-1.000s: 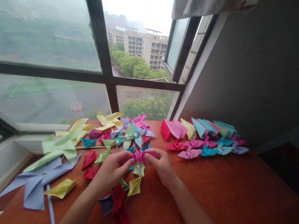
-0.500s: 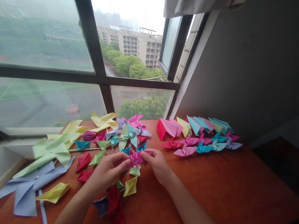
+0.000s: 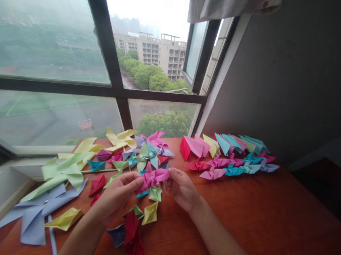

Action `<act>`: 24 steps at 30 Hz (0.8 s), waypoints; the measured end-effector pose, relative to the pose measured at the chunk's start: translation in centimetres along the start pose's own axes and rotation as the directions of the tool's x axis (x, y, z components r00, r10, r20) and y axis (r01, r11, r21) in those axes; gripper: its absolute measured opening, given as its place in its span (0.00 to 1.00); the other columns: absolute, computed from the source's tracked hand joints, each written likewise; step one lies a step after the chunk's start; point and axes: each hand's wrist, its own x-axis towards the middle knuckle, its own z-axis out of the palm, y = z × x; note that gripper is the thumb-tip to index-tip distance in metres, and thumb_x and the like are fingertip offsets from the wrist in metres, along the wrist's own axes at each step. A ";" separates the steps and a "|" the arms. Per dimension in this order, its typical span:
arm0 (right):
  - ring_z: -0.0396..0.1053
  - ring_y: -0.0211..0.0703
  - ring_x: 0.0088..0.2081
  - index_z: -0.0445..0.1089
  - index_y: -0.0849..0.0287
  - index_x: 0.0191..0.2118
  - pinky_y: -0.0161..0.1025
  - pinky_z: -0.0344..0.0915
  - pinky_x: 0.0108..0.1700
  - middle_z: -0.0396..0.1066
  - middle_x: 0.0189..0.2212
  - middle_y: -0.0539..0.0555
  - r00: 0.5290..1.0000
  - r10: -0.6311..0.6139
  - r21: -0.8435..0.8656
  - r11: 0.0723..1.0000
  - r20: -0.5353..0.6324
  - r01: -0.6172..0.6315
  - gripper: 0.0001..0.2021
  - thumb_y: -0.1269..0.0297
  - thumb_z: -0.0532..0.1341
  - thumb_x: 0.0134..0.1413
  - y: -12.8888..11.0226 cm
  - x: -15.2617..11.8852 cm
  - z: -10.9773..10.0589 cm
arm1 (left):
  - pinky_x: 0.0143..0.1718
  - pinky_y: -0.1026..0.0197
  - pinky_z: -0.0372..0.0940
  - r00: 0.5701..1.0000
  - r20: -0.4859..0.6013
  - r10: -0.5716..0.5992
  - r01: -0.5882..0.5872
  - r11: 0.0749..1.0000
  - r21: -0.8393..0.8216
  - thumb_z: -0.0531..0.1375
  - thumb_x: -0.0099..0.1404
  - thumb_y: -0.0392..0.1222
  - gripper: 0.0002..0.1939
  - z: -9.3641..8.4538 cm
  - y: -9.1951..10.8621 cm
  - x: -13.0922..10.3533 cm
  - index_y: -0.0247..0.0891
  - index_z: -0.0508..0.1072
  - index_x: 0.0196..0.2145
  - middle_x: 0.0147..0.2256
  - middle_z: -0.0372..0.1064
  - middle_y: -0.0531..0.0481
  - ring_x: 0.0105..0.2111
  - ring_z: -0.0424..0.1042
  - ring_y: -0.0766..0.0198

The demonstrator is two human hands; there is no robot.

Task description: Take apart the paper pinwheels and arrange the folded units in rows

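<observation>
Between my two hands is a pink origami crane (image 3: 154,177), held above the wooden table (image 3: 228,218). My left hand (image 3: 124,189) pinches its left end between thumb and fingers. The right end is pinched by my right hand (image 3: 181,187). Small folded paper boats lie under and around it: a pale green boat (image 3: 155,193) just below, a yellow boat (image 3: 150,213) nearer me, and a red boat (image 3: 97,184) left of my left hand. Dark red boats (image 3: 131,237) and a dark blue one (image 3: 116,234) sit close to my left forearm.
Paper pinwheels, among them a lilac one (image 3: 38,209) and a green one (image 3: 65,171), spread along the left. Folded paper planes (image 3: 195,145) line the back right, with several paper cranes (image 3: 213,173) in front. A window (image 3: 155,95) rises behind the table.
My hands have drawn slightly apart, the left one moving a little left. The pink crane now shows wider between them. The view has shifted slightly.
</observation>
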 end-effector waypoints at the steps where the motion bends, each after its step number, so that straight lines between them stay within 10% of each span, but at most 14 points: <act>1: 0.62 0.31 0.25 0.73 0.62 0.29 0.35 0.66 0.39 0.67 0.22 0.46 1.000 -0.006 -0.006 1.000 -0.008 0.006 0.15 0.54 0.71 0.48 -0.1 0.0 0.1 | 0.29 0.67 0.63 1.000 0.004 -0.006 0.006 1.000 -0.009 0.71 0.54 0.49 0.16 0.0 0.0 0.0 0.34 0.73 0.25 0.25 0.69 0.50 0.27 0.66 0.67; 15: 0.61 0.30 0.24 0.70 0.61 0.28 0.30 0.61 0.29 0.66 0.23 0.47 0.997 -0.051 -0.017 0.999 -0.065 0.050 0.16 0.54 0.71 0.49 0.1 -0.1 0.0 | 0.28 0.68 0.61 0.999 0.037 0.022 -0.018 0.992 -0.123 0.71 0.56 0.47 0.17 -1.0 -0.6 0.1 0.34 0.70 0.24 0.23 0.66 0.53 0.25 0.64 0.70; 24: 0.58 0.31 0.23 0.67 0.59 0.28 0.31 0.55 0.25 0.66 0.24 0.47 0.925 -0.256 -0.268 0.946 -0.281 0.180 0.15 0.54 0.69 0.49 -0.1 0.5 -0.4 | 0.26 0.68 0.59 0.984 -0.152 0.091 -0.054 0.971 0.234 0.68 0.57 0.55 0.19 -1.3 -0.4 0.5 0.35 0.71 0.27 0.25 0.66 0.54 0.25 0.64 0.68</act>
